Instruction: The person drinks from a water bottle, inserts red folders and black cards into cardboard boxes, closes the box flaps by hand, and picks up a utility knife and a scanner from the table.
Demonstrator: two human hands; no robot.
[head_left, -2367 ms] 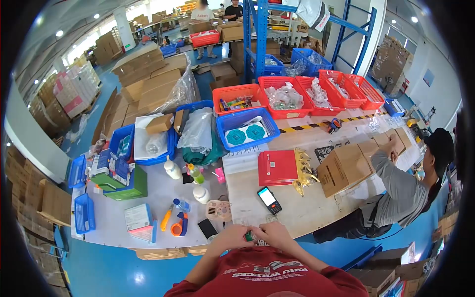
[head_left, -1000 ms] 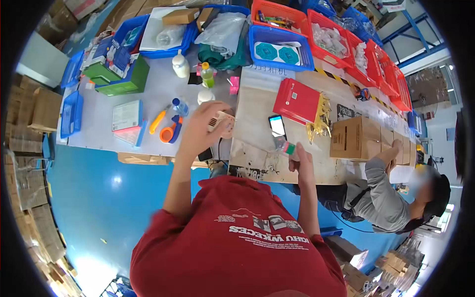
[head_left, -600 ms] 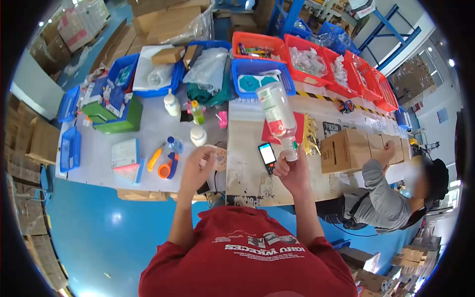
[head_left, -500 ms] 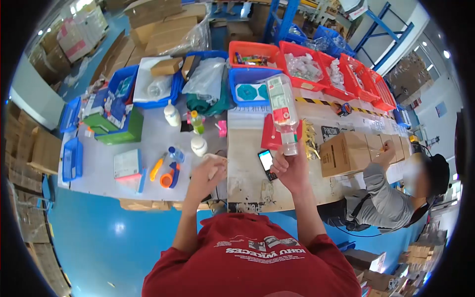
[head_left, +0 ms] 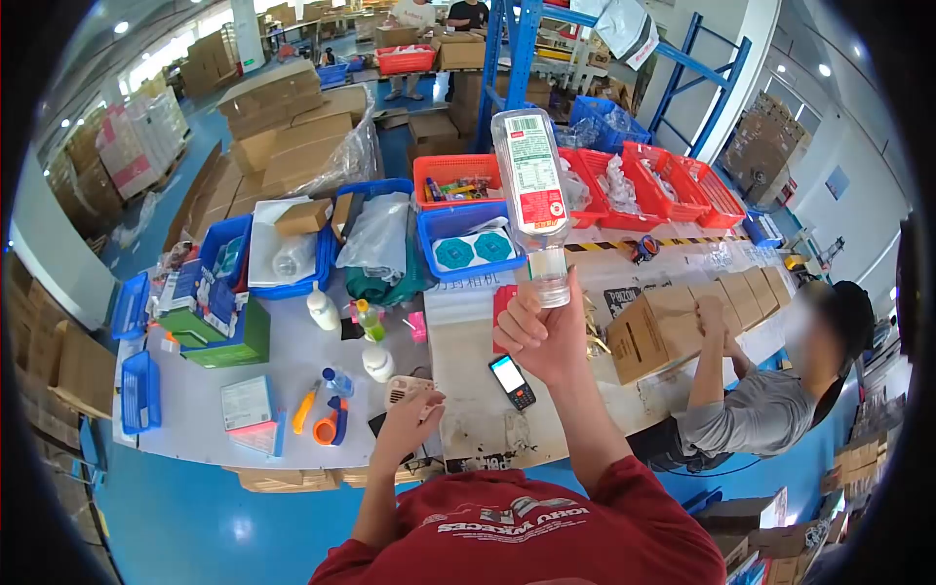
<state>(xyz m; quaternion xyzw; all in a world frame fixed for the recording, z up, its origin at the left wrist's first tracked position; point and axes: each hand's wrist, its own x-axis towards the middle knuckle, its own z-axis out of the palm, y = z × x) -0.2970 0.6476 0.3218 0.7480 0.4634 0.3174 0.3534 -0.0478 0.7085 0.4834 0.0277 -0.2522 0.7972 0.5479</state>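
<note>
A clear bottle (head_left: 534, 175) with a red, white and green label is held up by its neck in my right hand (head_left: 541, 331), neck end down, above the table. My left hand (head_left: 408, 426) is low over the table's front edge, fingers apart, beside a beige device (head_left: 402, 388) that it partly covers. Whether it touches the device is hard to tell. Between my hands a handheld scanner (head_left: 511, 381) with a lit screen lies on the table. Behind my right hand a red folder (head_left: 502, 317) is mostly hidden.
White bottles (head_left: 377, 365), a green-yellow bottle (head_left: 370, 321), an orange tape ring (head_left: 325, 430) and an orange cutter (head_left: 305, 408) stand or lie left. Blue basket (head_left: 472, 255) and red baskets (head_left: 634, 190) line the back. Cardboard boxes (head_left: 648, 336) and a co-worker in grey (head_left: 760, 414) are right.
The bottle, earlier seen only at its capped end between my hands, has been raised upward in my right hand. My left hand has moved left to the beige device. The view has tilted up.
</note>
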